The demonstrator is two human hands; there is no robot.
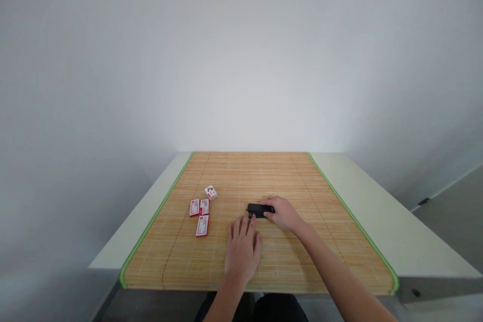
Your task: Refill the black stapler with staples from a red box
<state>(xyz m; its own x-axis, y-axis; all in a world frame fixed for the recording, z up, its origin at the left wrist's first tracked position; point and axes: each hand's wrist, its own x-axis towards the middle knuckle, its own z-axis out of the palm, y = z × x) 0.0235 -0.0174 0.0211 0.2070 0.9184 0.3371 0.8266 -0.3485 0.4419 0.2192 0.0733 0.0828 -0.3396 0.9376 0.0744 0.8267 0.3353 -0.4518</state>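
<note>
A black stapler [258, 208] lies lengthwise on the bamboo mat, in front of me. My right hand [282, 213] grips its right end, with the thumb on the near side and the fingers over the far side. My left hand [242, 249] lies palm down, fingers stretched out, and its fingertips reach the near side of the stapler at the left end. Left of my hands are small red and white boxes: one box [202, 225] is nearest me, two boxes [194, 207] [204, 207] sit side by side behind it, and a tilted box [210, 192] is farthest back.
The bamboo mat [256, 176] with green edging covers the middle of a white table [362, 196]. A white wall [249, 60] stands behind the table. The mat's front edge is close to my legs [279, 308].
</note>
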